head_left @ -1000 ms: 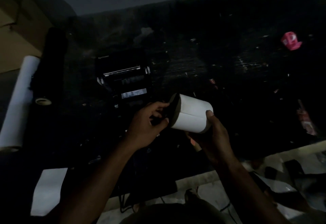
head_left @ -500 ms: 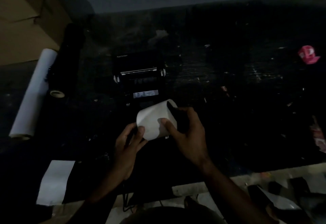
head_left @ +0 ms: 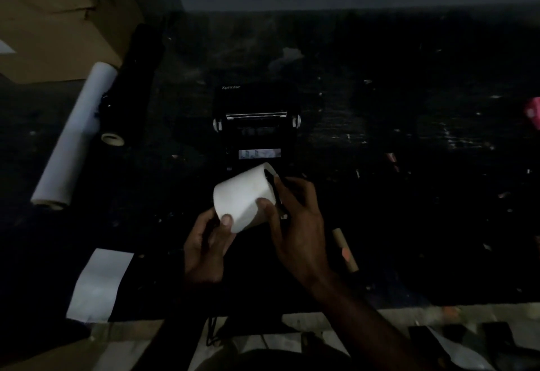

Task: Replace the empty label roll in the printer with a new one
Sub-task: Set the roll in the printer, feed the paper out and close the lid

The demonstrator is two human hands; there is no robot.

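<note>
You are holding the new label roll (head_left: 244, 195) just near of the open printer (head_left: 255, 125), left hand (head_left: 206, 246) pinching its near end, right hand (head_left: 298, 218) gripping the far flange; it is probably light, stiff, crushable, so be gripping the ends.

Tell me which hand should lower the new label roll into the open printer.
Probably the right hand: it wraps the label roll's far end, nearest the printer. The left hand only props the near end from below.
</note>
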